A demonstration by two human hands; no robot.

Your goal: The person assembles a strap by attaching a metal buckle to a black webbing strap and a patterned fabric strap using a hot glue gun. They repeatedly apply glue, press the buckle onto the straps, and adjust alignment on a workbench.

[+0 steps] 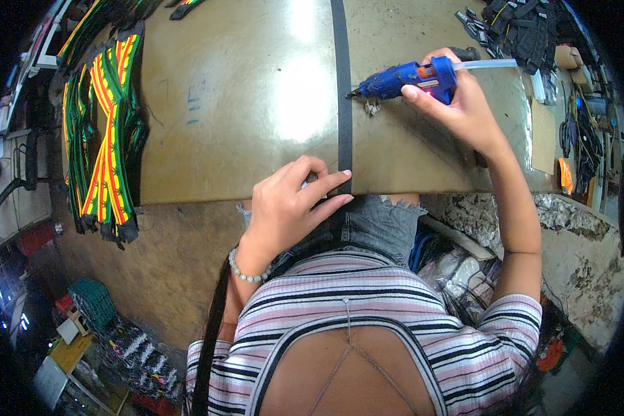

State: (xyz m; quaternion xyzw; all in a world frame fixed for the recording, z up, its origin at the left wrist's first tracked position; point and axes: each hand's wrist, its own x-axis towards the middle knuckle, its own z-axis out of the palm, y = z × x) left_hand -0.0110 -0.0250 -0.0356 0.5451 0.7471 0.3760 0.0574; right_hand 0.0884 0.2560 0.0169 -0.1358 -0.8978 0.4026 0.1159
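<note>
A long black strap (343, 76) runs from the far edge of the brown table (236, 132) to its near edge, and its end hangs over my lap. At the near edge my left hand (295, 197) is closed on it, thumb and forefinger on the strap. My right hand (457, 104) grips a blue glue gun (409, 81), whose dark nozzle points left and meets or nearly meets the strap's right side. From the back of the gun a pale glue stick (489, 64) sticks out. Under the gun, a small lump of glue (373, 108) lies on the table.
Striped red, yellow and green straps (107, 139) hang in a bundle over the table's left side. Black straps with buckles (523, 31) are heaped at the far right. A tan board (542, 135) sits by the right edge. Bagged things (457, 277) lie below, right of my lap.
</note>
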